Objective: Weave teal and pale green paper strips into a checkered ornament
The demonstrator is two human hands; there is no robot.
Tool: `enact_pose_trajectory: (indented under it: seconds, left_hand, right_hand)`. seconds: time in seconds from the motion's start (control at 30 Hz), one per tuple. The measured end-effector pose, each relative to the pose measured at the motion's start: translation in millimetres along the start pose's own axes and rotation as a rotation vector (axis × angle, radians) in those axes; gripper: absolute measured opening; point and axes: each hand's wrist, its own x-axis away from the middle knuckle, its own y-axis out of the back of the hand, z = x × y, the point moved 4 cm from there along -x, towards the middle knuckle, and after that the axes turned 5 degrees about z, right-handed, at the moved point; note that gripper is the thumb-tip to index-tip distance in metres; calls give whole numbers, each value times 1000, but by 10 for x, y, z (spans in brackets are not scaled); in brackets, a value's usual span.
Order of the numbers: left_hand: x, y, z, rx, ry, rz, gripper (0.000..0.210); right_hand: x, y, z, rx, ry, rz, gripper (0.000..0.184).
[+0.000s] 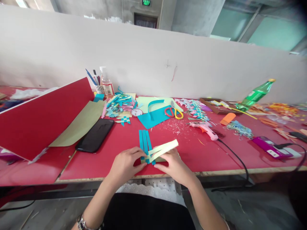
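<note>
Head view: left hand (130, 160) pinches the woven lower end of blue strips (144, 140), near the red table's (100, 167) front edge. Right hand (174, 164) touches raised pale yellow strips (165, 149); whether gripped, cannot tell. Glue gun (206, 129) lies farther right.

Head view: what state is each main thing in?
Blue paper strips: partly interlaced, far ends loose.
Pale-yellow paper strips: two raised, right ends free.
Left hand: touching the interlaced strips.
Right hand: touching the raised strips.
Red-and-yellow-handled scissors: lying down, unheld.
Pink plastic glue gun: lying on its side.
Black rectangular phone: lying flat.
Green plastic bottle: tilted, yellow cap on.
Clear plastic bottle: upright.
Green exit sign: lit.
</note>
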Motion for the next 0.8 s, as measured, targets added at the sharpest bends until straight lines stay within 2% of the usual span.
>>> enact_pose_trajectory:
  seconds: [0.1,0.3,0.5,0.8]
  left_hand:
    - [17,-40,22,-6,-28,-5,17]
    - [14,-44,3,22,-56,-18,17]
    - [15,-49,9,62,-73,-30,17]
    - [18,-77,-12,103,-36,-18,15]
  right_hand:
    - [-36,-4,-17,-68,-4,38,16]
    - [-80,-21,-20,-63,19,31,11]
    - [-54,3,-16,-150,43,38,18]
    - [-76,-21,-72,-201,47,77,14]
